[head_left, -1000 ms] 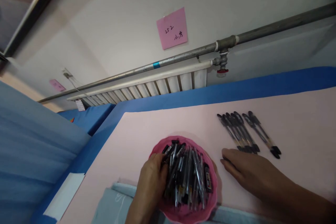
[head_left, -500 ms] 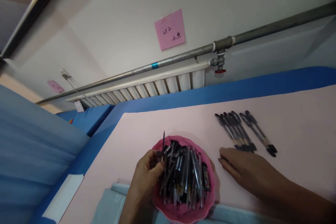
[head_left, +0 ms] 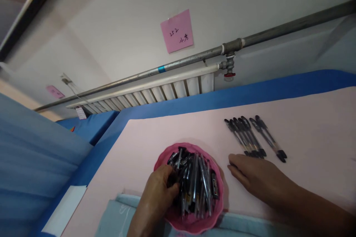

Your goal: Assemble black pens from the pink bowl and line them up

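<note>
A pink scalloped bowl [head_left: 219, 211] holds a heap of clear pen barrels [head_left: 196, 181], black caps and other dark pen parts. My left hand [head_left: 158, 194] reaches in over the bowl's left side, thumb and fingers curled among the parts; what they grip is hidden. To the right of the bowl, my right hand [head_left: 256, 177] rests low over the pink sheet with its fingers closed together. Whatever it may hold is out of sight beneath it. Just beyond that hand lie several capped black pens [head_left: 244, 137] side by side, with two more pens [head_left: 268, 139] slightly apart on their right.
The pink sheet [head_left: 144, 137] covers a blue surface [head_left: 167, 104]. Light blue folded cloth [head_left: 114, 214] lies at the near edge, and white paper [head_left: 65, 211] at the left. Behind are a radiator [head_left: 167, 90], a pipe [head_left: 194, 57] and a red valve [head_left: 229, 75]. A blue curtain [head_left: 33, 163] hangs left.
My left hand has lowered deeper into the bowl; the thin dark pen refill that stood upright in its fingers no longer shows. My right hand stays in about the same place. The view has shifted slightly.
</note>
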A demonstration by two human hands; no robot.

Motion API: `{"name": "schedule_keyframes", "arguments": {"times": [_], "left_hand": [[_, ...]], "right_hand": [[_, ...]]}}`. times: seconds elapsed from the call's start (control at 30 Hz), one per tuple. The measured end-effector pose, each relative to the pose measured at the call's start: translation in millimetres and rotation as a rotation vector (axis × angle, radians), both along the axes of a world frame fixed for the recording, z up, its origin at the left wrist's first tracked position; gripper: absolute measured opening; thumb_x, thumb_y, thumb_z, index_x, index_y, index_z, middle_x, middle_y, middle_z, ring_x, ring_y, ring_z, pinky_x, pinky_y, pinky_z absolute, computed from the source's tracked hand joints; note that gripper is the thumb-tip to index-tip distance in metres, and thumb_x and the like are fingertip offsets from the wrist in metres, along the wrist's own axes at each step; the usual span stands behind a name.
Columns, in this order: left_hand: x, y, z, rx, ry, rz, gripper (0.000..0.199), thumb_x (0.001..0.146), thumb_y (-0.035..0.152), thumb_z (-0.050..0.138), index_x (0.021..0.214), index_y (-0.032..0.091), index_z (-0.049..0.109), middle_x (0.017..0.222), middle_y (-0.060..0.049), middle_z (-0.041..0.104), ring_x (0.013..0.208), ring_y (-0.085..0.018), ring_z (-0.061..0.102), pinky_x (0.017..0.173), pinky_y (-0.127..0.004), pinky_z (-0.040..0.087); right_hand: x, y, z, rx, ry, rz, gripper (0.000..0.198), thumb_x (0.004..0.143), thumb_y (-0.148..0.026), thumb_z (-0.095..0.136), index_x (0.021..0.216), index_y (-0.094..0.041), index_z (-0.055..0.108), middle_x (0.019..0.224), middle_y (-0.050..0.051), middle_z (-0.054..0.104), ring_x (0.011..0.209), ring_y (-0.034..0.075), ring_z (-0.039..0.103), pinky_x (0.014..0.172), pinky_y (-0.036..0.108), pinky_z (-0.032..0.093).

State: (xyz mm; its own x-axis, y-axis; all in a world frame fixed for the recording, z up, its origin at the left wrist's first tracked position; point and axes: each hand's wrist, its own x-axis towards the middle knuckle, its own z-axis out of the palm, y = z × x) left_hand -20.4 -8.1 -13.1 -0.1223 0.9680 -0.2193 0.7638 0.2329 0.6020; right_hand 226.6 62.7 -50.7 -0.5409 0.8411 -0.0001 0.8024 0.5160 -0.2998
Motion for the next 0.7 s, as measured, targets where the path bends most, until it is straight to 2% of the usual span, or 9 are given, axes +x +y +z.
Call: {"name": "schedule_keyframes", "arguments": {"times": [0.13,0.3,0.37,0.47,0.7], "left_hand": [[1.0,-0.7,1.3,-0.022,0.003,0.01,0.007,0.061,0.01,0.05,0.062,0.017,0.05,0.055,0.004,0.048,0.054,-0.01,0.043,0.052,-0.023,0.027],[-2.2,-5.0,0.3,0.055,-0.032,-0.075,0.01,0.059,0.008,0.051,0.06,0.018,0.052,0.065,0.001,0.054,0.061,-0.012,0.046,0.056,-0.023,0.027],[-3.5,-6.9,-1.1,0.04,-0.064,-0.095,0.011,0.058,0.008,0.051,0.058,0.018,0.052,0.062,0.002,0.052,0.058,-0.012,0.045,0.054,-0.023,0.025],[-2.8,-9.0,-2.8,0.0,-0.086,-0.077,0.01,0.059,0.009,0.051,0.056,0.019,0.052,0.054,0.003,0.048,0.052,-0.011,0.042,0.051,-0.024,0.021],[4.2,-9.5,-5.0,0.052,-0.13,-0.051,0.011,0.059,0.01,0.053,0.056,0.02,0.054,0.057,0.0,0.054,0.053,-0.013,0.044,0.052,-0.026,0.022]], "right_hand": [[-0.4,-0.8,3.1,-0.022,-0.017,-0.021,0.02,0.084,-0.02,0.036,0.065,-0.02,0.043,0.065,0.003,0.058,0.055,0.017,0.056,0.047,0.024,0.028],[-0.7,-0.2,4.0,-0.038,-0.016,-0.021,0.02,0.084,-0.02,0.035,0.065,-0.02,0.044,0.067,0.004,0.059,0.057,0.018,0.057,0.048,0.025,0.029],[-0.8,-0.2,3.9,-0.039,-0.011,-0.022,0.02,0.083,-0.02,0.036,0.065,-0.02,0.044,0.066,0.004,0.059,0.057,0.018,0.056,0.048,0.025,0.029],[-0.9,-0.4,4.0,-0.053,-0.018,-0.027,0.02,0.083,-0.021,0.036,0.065,-0.02,0.044,0.066,0.004,0.059,0.055,0.017,0.056,0.047,0.025,0.028],[-0.7,0.1,3.7,-0.032,-0.035,-0.018,0.021,0.084,-0.021,0.035,0.066,-0.02,0.045,0.067,0.004,0.059,0.057,0.017,0.056,0.049,0.024,0.029]]}}
